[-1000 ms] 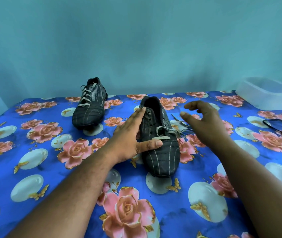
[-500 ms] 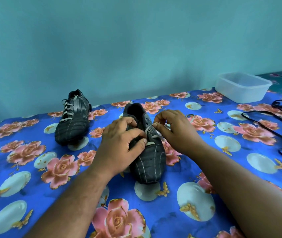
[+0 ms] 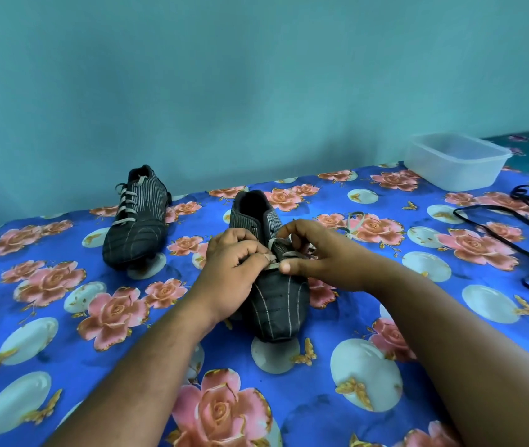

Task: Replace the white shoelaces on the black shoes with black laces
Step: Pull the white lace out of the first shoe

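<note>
A black striped shoe stands in the middle of the table, toe towards me. Its white lace is partly pulled out, and a loose end trails on the cloth to the right. My left hand pinches the lowest lace row at the shoe's left side. My right hand pinches the lace higher up on the right side, thumb stretched towards the left hand. A second black shoe, fully laced in white, stands at the back left. Black laces lie at the right.
A clear plastic tub sits at the back right corner. The table is covered by a blue cloth with pink roses. A teal wall rises right behind the table.
Both hands came onto the near shoe from open, spread poses and took hold of its white lace. The right hand has drawn a lace row up slightly. The view shifted left and down.
</note>
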`<control>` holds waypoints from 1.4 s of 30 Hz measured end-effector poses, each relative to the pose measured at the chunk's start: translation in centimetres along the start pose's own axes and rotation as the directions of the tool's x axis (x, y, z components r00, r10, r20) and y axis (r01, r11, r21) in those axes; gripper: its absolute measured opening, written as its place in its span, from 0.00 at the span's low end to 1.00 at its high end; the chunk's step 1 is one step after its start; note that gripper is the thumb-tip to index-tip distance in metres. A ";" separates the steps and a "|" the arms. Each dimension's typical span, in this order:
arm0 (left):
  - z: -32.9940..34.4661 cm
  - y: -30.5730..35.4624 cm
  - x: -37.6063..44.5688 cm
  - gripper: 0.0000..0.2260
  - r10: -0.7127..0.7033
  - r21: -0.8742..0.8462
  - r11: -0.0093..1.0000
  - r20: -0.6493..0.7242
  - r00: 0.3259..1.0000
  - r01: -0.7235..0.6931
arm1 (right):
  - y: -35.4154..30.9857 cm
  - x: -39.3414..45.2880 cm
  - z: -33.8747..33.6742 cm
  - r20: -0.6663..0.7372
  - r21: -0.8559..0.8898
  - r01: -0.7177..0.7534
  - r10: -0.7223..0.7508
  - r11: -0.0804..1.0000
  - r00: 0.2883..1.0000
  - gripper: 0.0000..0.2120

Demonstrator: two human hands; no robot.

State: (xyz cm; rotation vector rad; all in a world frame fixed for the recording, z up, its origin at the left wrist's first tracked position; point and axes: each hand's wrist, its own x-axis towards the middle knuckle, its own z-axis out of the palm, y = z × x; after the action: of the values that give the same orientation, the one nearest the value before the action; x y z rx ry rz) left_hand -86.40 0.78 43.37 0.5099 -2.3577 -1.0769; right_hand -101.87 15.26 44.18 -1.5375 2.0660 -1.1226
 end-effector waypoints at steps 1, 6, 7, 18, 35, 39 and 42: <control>-0.1 0.2 0.0 0.09 -0.024 -0.101 0.995 0.001 1.000 0.024 | 0.2 0.0 0.0 0.021 0.001 -0.001 0.001 1.000 1.000 0.23; -0.7 1.7 -0.7 0.11 -0.185 -0.541 0.820 0.058 0.981 0.186 | 0.6 0.1 0.0 -0.006 -0.025 0.010 -0.010 1.000 1.000 0.27; -0.8 1.9 -0.7 0.12 -0.199 -0.535 0.822 0.054 0.979 0.196 | 0.6 0.2 0.0 -0.016 -0.042 0.015 -0.015 0.999 1.000 0.27; -0.2 1.7 -0.8 0.10 -0.193 -0.362 0.918 -0.055 0.980 0.161 | 1.5 0.6 0.3 -0.079 -0.114 0.000 -0.009 0.994 0.997 0.36; -1.3 1.5 -0.6 0.10 -0.220 -0.364 0.913 -0.054 0.974 0.186 | 1.8 0.6 0.5 -0.073 -0.094 -0.014 0.007 0.995 0.997 0.37; -2.4 1.4 0.2 0.12 -0.429 -0.669 0.694 -0.089 0.899 0.264 | 1.8 0.6 0.6 -0.071 -0.087 -0.015 0.009 0.996 0.997 0.36; -3.2 0.5 0.3 0.13 -0.491 -0.555 0.748 -0.095 0.866 0.364 | 1.8 0.6 0.6 -0.065 -0.091 -0.018 0.012 0.996 0.998 0.36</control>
State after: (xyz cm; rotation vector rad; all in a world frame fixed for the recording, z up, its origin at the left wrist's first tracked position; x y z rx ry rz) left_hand -84.81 -0.96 45.64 0.9406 -1.6611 -1.6915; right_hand -102.85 14.62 42.55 -1.5439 2.1958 -1.1005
